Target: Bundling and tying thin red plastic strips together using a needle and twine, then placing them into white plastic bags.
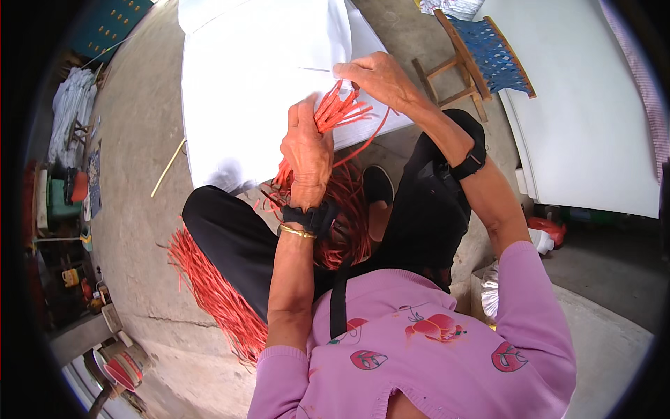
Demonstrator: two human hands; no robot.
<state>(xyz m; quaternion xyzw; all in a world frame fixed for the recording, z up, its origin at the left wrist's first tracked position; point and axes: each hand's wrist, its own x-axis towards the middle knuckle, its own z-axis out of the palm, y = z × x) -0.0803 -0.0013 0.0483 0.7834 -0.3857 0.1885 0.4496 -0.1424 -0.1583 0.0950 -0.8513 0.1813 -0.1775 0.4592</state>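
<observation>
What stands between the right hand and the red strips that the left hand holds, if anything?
Nothing visible: the red strips reach from the left hand close up to the right hand. The white surface lies behind, not between them. Whether that hand grips a strip is unclear.

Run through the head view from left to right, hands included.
White bundle, thin pale stick, left hand, right hand, wooden-framed blue seat.

red strips (pixel 338 113) partly hidden, apparently by the left hand (pixel 307 146)
</observation>
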